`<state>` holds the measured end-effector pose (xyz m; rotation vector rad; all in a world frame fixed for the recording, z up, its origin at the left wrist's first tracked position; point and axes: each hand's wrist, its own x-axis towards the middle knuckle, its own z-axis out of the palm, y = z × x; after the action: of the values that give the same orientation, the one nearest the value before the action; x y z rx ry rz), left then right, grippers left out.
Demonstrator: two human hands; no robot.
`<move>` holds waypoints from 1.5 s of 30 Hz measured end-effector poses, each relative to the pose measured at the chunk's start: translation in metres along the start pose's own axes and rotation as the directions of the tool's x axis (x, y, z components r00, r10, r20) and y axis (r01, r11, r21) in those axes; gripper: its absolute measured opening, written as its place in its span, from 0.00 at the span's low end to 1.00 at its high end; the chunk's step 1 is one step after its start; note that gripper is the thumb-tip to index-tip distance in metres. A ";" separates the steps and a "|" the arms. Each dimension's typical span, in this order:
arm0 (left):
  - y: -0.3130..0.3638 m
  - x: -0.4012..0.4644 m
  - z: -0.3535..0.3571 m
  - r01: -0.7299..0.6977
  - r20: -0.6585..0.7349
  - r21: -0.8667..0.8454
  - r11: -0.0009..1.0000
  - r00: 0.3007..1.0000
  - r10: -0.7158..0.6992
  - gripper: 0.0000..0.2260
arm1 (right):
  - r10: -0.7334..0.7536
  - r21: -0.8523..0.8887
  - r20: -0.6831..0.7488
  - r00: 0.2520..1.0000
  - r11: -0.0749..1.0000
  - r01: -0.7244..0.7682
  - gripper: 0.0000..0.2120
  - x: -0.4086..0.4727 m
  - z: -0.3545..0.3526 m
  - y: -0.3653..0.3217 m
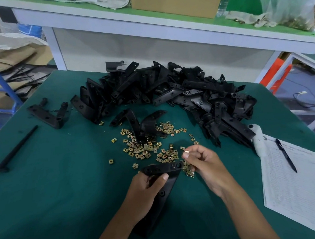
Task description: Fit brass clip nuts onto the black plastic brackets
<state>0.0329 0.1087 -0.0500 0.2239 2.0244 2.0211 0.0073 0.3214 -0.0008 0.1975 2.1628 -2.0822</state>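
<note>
Nearest the camera, the left hand (145, 192) grips a black bracket (163, 183), thumb curled over its upper face, holding it tilted above the green table (54, 184). Just to its right, the right hand (203, 164) pinches a single brass clip nut (187, 152) between thumb and forefinger, close to the bracket's top end but apart from it. Beyond the hands lies a loose scatter of clip nuts (147, 144) (two more brackets rest among them). Farther back sits a large pile of brackets (179, 91). At the right edge, a pen (285, 154) lies on a paper sheet (298, 189).
</note>
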 end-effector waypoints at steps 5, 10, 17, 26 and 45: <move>0.001 0.001 0.000 0.005 -0.005 -0.043 0.999 1.000 -0.005 0.15 | 0.090 0.170 0.017 0.996 0.981 -0.092 0.05 -0.001 0.006 0.005; 0.004 -0.001 0.001 -0.003 0.002 -0.022 1.000 1.000 0.004 0.14 | 0.081 0.127 -0.009 0.997 0.989 -0.079 0.04 -0.001 0.010 0.009; 0.003 0.000 0.001 -0.005 0.003 -0.030 1.000 1.000 0.005 0.15 | 0.061 0.076 -0.027 0.998 0.995 -0.059 0.03 -0.003 0.009 0.012; -0.001 0.002 0.001 -0.014 0.012 -0.006 1.000 1.000 0.014 0.16 | -0.036 -0.097 -0.035 0.999 0.995 0.033 0.09 -0.011 0.008 -0.001; -0.004 0.001 0.004 -0.012 0.052 0.056 0.998 0.999 0.009 0.14 | -0.053 -0.534 0.295 0.954 0.819 0.211 0.04 -0.003 -0.013 -0.036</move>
<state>0.0331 0.1127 -0.0539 0.2952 2.0545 1.9460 0.0030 0.3329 0.0354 -0.2922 2.5427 -1.3227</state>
